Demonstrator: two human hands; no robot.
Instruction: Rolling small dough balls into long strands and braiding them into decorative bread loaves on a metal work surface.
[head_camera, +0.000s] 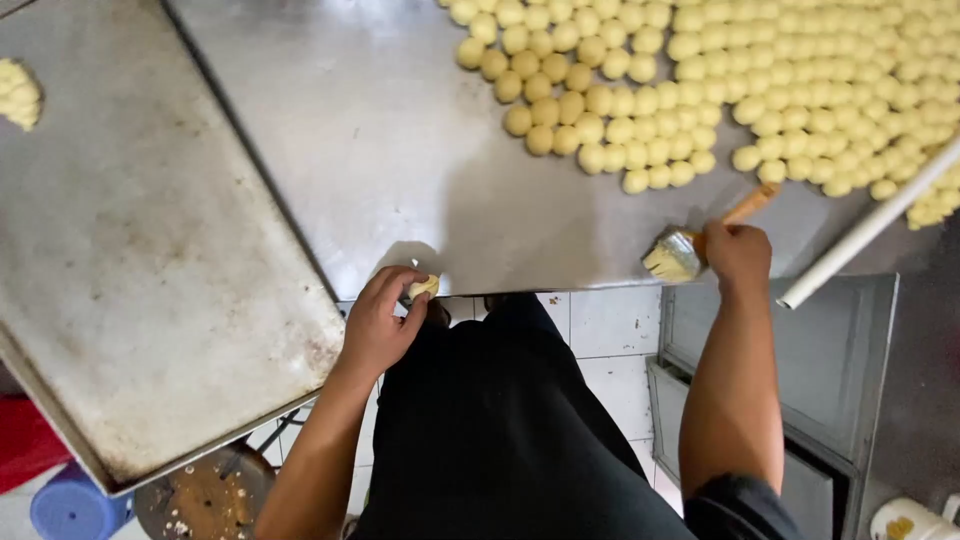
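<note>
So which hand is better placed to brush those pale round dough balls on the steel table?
Probably the right hand: it grips the wooden-handled pastry brush, close to the pale round dough balls. The left hand holds a small dough piece at the steel table edge, farther away.

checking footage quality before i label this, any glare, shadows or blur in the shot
Head view: soft glare on the steel table; the person's shadow darkens its near edge around the left hand holding a dough piece; right hand with the brush looks slightly soft; dough balls wash out pale at top right.
</note>
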